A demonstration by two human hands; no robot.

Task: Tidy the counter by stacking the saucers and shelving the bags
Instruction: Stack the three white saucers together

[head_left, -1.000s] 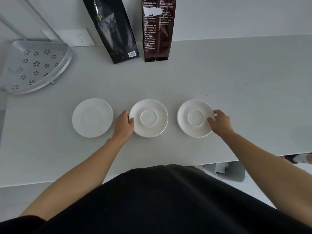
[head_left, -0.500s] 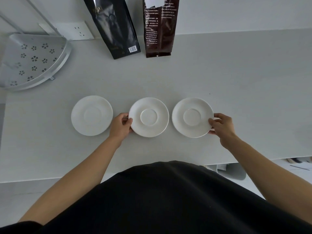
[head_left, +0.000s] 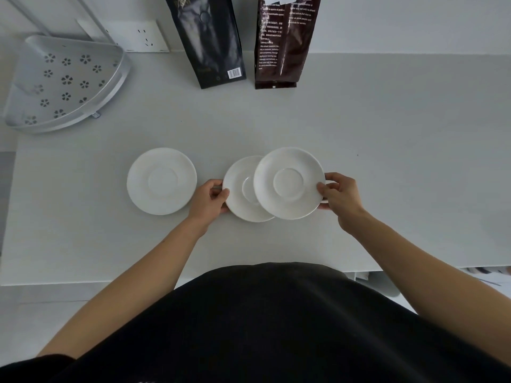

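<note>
Three white saucers are on the grey counter (head_left: 387,134). The left saucer (head_left: 161,181) lies flat and alone. My left hand (head_left: 208,201) grips the left rim of the middle saucer (head_left: 239,197). My right hand (head_left: 338,194) holds the right saucer (head_left: 289,182) by its right rim, lifted and overlapping the right half of the middle one. A black bag (head_left: 210,40) and a dark brown bag (head_left: 284,40) stand upright against the back wall.
A perforated metal corner shelf (head_left: 63,84) sits at the back left, with a wall socket (head_left: 138,35) beside it. The counter's front edge runs close to my body. A pale bin (head_left: 387,286) shows below the edge at the right.
My right hand has lifted the right saucer and carried it left, so it now overlaps the middle saucer. My left hand keeps hold of the middle saucer's rim.
</note>
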